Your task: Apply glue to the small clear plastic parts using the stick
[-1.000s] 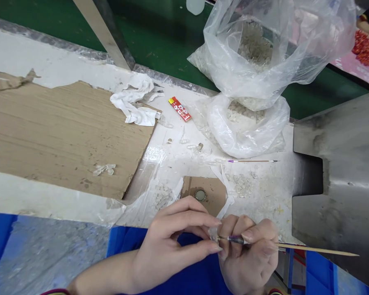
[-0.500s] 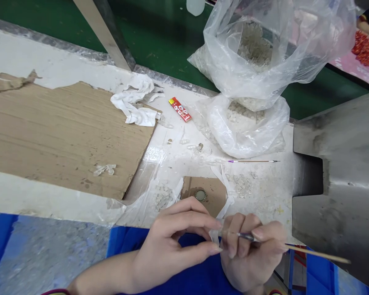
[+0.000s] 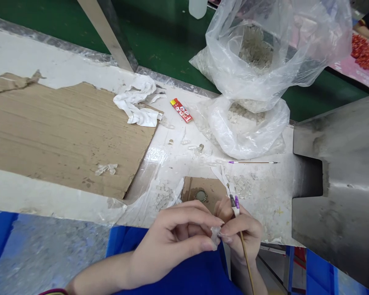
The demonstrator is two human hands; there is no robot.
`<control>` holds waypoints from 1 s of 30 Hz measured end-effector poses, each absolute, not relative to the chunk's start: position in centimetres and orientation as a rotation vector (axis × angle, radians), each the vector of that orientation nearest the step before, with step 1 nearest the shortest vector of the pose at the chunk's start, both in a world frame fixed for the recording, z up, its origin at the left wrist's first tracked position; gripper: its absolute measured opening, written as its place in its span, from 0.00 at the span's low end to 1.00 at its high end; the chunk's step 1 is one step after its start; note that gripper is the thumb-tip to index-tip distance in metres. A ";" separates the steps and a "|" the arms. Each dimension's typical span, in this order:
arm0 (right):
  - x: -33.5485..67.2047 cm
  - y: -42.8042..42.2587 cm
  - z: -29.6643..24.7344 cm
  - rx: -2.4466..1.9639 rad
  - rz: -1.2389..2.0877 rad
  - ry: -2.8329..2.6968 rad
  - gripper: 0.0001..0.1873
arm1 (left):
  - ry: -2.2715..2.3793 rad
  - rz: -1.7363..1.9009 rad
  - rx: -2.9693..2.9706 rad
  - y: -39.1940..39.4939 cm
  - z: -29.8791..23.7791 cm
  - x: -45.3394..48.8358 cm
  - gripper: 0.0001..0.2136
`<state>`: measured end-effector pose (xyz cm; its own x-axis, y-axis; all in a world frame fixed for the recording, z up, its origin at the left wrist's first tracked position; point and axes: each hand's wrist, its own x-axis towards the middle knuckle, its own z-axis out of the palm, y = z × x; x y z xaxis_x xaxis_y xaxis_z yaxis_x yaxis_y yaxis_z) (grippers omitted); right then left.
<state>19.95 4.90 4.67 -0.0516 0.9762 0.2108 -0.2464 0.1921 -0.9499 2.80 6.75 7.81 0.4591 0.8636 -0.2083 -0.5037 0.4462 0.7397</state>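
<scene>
My left hand (image 3: 172, 241) pinches a small clear piece (image 3: 215, 236) between thumb and fingertips. My right hand (image 3: 242, 233) sits just beside it and grips a thin wooden-handled tool (image 3: 235, 205) with a purple band. The tool's dark tip points up and away, while its long shaft runs down past my wrist. Just beyond my fingers, a round metal disc with a ridged rim (image 3: 201, 196) lies on a small cardboard piece (image 3: 209, 189). The tool's tip is not touching the disc.
Two plastic bags of clear pieces (image 3: 246, 127) stand on the white-crusted bench (image 3: 264, 217), with a similar tool (image 3: 252, 162) beside them. Nearby are a white cloth (image 3: 137, 106), a red packet (image 3: 181, 110) and a cardboard sheet (image 3: 64, 135). A metal hood (image 3: 335, 188) looms right; a co-worker's arm (image 3: 367, 30) shows top right.
My right hand has turned the tool from pointing sideways to right to a steep, nearly upright angle. It has moved left, closer to my left hand, which still holds the clear piece.
</scene>
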 end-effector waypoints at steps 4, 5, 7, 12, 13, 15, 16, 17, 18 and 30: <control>19.4 5.1 4.5 -0.762 1.268 -1.115 0.03 | 0.627 0.901 0.707 7.0 7.9 3.0 0.09; 19.4 5.1 4.7 -0.753 1.295 -1.103 0.02 | 0.631 0.893 0.723 7.0 7.9 3.0 0.10; 19.4 5.3 5.1 -0.753 1.356 -1.081 0.02 | 0.642 0.876 0.752 7.0 8.1 2.9 0.12; 19.6 5.4 6.2 -0.758 1.520 -1.022 0.02 | 0.657 0.865 0.766 6.9 8.1 2.5 0.19; 19.6 5.4 6.3 -0.760 1.552 -1.009 0.03 | 0.655 0.870 0.770 6.9 8.1 2.6 0.20; 19.7 5.3 6.5 -0.770 1.604 -0.977 0.05 | 0.662 0.878 0.786 6.9 8.1 2.6 0.21; 19.7 5.2 6.6 -0.779 1.625 -0.960 0.07 | 0.667 0.879 0.797 6.9 8.1 2.7 0.21; 19.7 5.2 6.7 -0.786 1.641 -0.944 0.09 | 0.672 0.879 0.804 7.0 8.2 2.7 0.22; 19.7 5.2 6.7 -0.791 1.654 -0.929 0.10 | 0.677 0.874 0.808 7.0 8.2 2.8 0.22; 19.3 5.3 7.1 -0.756 1.672 -0.896 0.14 | 0.706 0.932 0.975 6.9 8.1 2.5 0.16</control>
